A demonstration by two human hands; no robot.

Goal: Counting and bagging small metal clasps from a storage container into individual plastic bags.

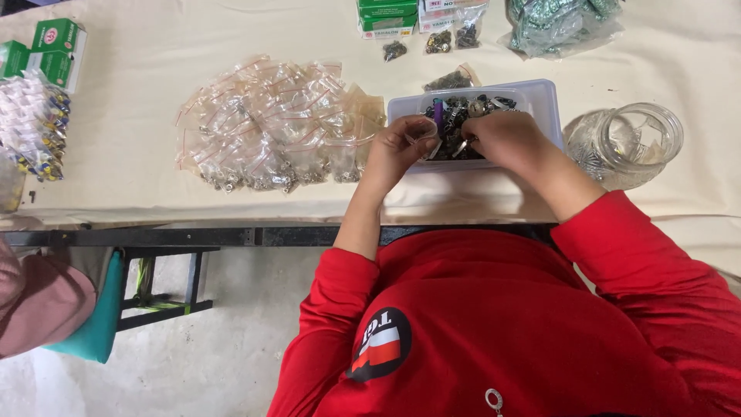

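Observation:
Both my hands reach into a shallow clear plastic tray (540, 99) full of small dark metal parts (463, 116). My left hand (395, 150) sits at the tray's left edge, its fingers pinching a small clear plastic bag. My right hand (505, 137) is curled over the parts in the middle of the tray; what its fingers grip is hidden. A purple stick stands among the parts. To the left lies a heap of small filled zip bags (270, 127).
A cut-glass jar (629, 143) stands right of the tray. Green boxes (386, 17), small part bags and a greenish foil bag (559, 23) lie at the far edge. More boxes and packets (35, 116) sit at left. A stool (162, 286) stands under the table.

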